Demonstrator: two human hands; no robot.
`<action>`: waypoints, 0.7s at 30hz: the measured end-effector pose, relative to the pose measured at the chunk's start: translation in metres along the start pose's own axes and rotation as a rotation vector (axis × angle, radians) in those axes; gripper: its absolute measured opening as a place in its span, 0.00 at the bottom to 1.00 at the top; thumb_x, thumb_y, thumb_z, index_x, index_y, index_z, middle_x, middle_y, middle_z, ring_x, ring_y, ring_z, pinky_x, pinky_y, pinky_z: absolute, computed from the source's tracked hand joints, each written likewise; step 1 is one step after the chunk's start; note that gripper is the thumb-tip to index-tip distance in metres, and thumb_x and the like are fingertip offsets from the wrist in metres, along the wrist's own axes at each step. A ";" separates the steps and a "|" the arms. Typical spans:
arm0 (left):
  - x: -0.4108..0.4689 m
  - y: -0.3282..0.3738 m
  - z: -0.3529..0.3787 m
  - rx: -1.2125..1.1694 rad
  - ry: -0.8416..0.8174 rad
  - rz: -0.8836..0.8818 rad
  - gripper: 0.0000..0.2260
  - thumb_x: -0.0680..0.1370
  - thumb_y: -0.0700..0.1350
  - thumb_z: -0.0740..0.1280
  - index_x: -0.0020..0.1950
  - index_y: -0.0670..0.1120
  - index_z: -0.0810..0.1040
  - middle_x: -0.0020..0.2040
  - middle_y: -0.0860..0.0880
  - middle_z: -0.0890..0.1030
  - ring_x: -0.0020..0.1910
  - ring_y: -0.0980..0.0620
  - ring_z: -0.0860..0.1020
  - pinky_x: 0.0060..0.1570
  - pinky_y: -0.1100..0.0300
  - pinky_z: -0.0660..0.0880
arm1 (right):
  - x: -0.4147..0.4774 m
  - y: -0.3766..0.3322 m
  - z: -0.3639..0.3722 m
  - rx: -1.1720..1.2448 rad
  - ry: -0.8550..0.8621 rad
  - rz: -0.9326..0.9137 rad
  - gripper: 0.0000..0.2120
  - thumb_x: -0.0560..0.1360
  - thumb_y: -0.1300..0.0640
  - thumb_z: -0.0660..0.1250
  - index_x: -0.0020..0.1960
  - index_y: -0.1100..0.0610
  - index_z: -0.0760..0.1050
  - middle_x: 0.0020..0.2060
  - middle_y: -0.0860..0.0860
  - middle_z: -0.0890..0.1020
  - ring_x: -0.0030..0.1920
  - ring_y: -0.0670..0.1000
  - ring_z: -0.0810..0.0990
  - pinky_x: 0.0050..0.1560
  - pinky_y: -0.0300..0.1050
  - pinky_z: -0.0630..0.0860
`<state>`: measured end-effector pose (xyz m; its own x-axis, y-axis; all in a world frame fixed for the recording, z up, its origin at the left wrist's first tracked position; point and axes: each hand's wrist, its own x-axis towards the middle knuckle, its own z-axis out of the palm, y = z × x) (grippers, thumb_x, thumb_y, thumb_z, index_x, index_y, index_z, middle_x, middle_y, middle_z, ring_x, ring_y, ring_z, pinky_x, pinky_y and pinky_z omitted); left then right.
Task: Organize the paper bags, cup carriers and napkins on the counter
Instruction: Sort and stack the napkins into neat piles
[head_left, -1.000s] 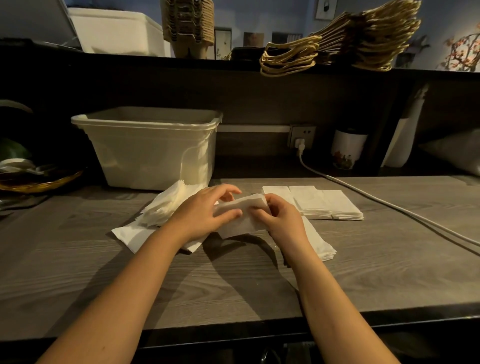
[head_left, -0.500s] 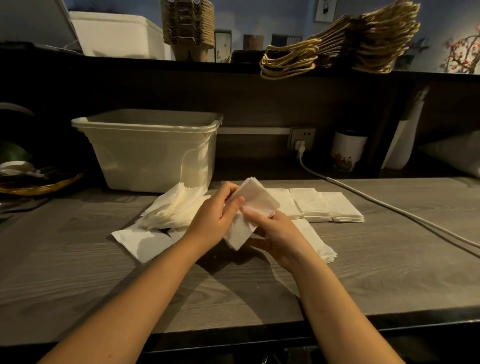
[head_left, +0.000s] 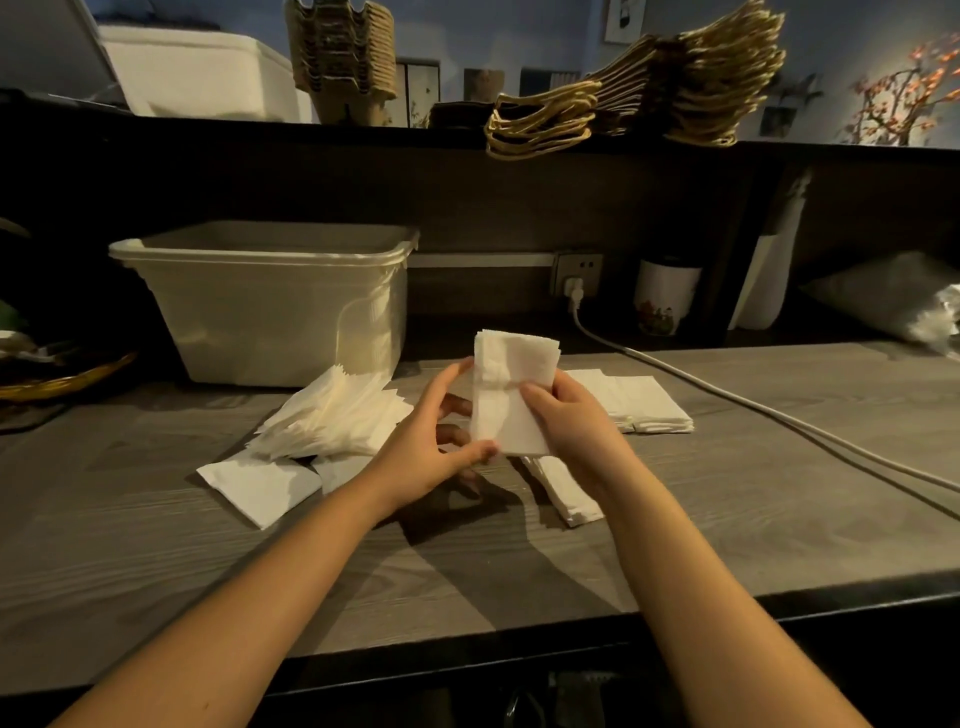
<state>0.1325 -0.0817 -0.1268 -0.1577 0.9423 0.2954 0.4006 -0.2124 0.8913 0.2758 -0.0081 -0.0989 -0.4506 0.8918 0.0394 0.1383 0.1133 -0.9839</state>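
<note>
Both forearms reach over the grey wooden bench (head_left: 467, 561). The left hand (head_left: 421, 447) and right hand (head_left: 576, 431) together grip a small bundle of white napkins (head_left: 511, 395), held upright above the bench. A loose napkin heap (head_left: 332, 415) lies just left of the hands, with neat folded stacks (head_left: 644, 405) to the right. Behind stands a pale plastic tub (head_left: 280, 312). On the shelf (head_left: 208, 124) above sit cup carriers (head_left: 340, 57) and paper bags (head_left: 649, 88).
</note>
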 end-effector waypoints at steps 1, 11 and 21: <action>0.001 -0.002 -0.001 -0.046 -0.005 0.010 0.33 0.74 0.41 0.69 0.69 0.63 0.54 0.54 0.53 0.72 0.44 0.56 0.80 0.38 0.61 0.79 | 0.001 -0.003 -0.011 -0.029 -0.010 0.010 0.08 0.80 0.53 0.59 0.59 0.52 0.69 0.48 0.50 0.77 0.50 0.51 0.77 0.52 0.49 0.78; -0.002 -0.003 0.002 0.329 -0.137 0.031 0.08 0.79 0.47 0.63 0.55 0.60 0.72 0.49 0.58 0.76 0.45 0.63 0.77 0.41 0.66 0.76 | 0.001 0.013 -0.100 -0.400 0.108 0.244 0.14 0.79 0.53 0.61 0.62 0.58 0.71 0.52 0.57 0.79 0.53 0.56 0.78 0.59 0.57 0.75; -0.003 -0.012 0.014 0.641 -0.374 0.138 0.15 0.79 0.55 0.61 0.65 0.66 0.66 0.65 0.63 0.69 0.62 0.65 0.68 0.61 0.60 0.70 | 0.009 0.026 -0.098 -0.842 0.106 0.331 0.23 0.80 0.53 0.58 0.72 0.62 0.61 0.68 0.58 0.69 0.66 0.58 0.69 0.61 0.48 0.67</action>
<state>0.1408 -0.0786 -0.1436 0.2026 0.9675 0.1513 0.8595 -0.2498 0.4459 0.3613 0.0460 -0.1066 -0.1958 0.9665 -0.1657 0.8630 0.0896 -0.4971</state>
